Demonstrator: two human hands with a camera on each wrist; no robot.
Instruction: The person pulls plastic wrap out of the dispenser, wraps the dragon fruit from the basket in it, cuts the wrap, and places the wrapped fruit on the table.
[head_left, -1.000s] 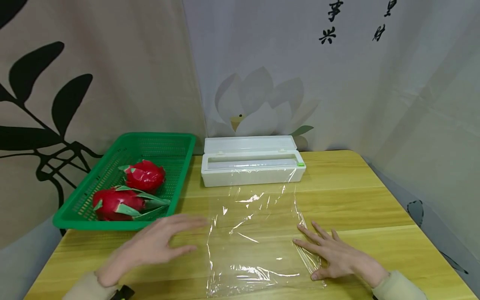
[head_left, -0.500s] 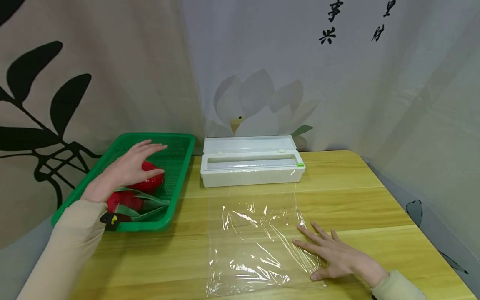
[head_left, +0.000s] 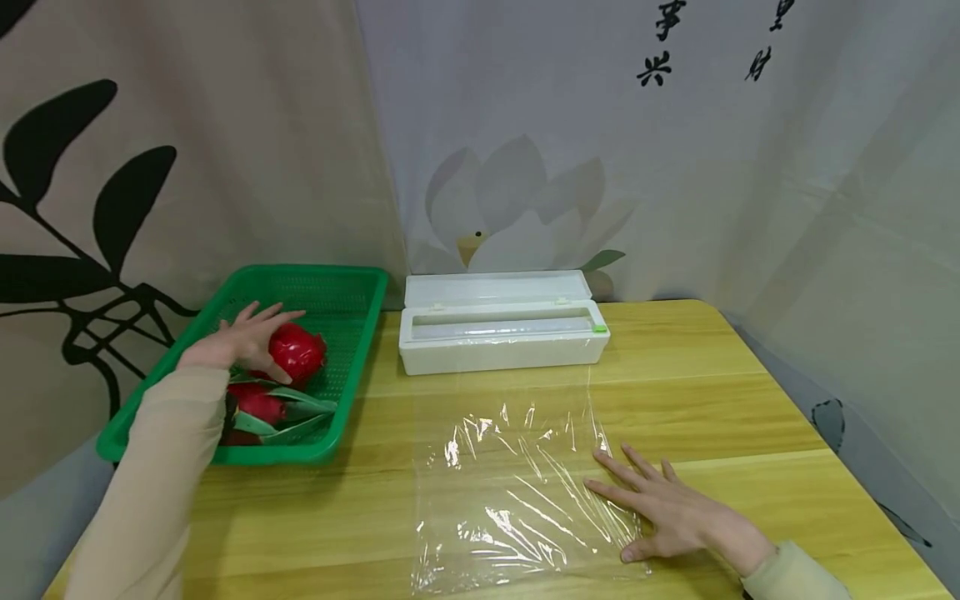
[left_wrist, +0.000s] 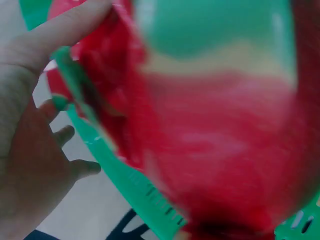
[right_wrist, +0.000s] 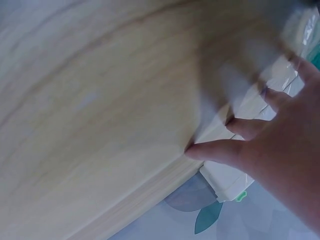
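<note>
The left hand (head_left: 243, 343) is above the green basket (head_left: 277, 455), just beside the upper dragon fruit (head_left: 300, 354). Its fingers are spread widely and the thumb reaches down along the fruit; they are not closed around it, and whether the skin is already touched I cannot tell. This fruit lies in the basket, behind the lower dragon fruit (head_left: 258, 406), whose long green leaves (head_left: 300, 408) point toward the right.

The upper fruit is round and very glossy, so I suppose it is rather slippery and may roll a little if it is pressed from one side only. Its weight cannot be seen; I would expect it moderate for a real fruit, but quite light if it is a model, which such a shine could suggest. The body looks firm, while the leafy tips are probably easier to bend or tear. The better hold, in my opinion, is around the widest part of the red body, with thumb and fingers on opposite sides.

The right hand (head_left: 671, 510) rests with straight, separated fingers on the right edge of the cling film (head_left: 510, 517), grasping nothing. The film lies on the tabletop (head_left: 675, 358) and extends from the white dispenser box (head_left: 498, 358). It seems thin, light and clinging; pressing it flat near the edge should limit wrinkles.
</note>
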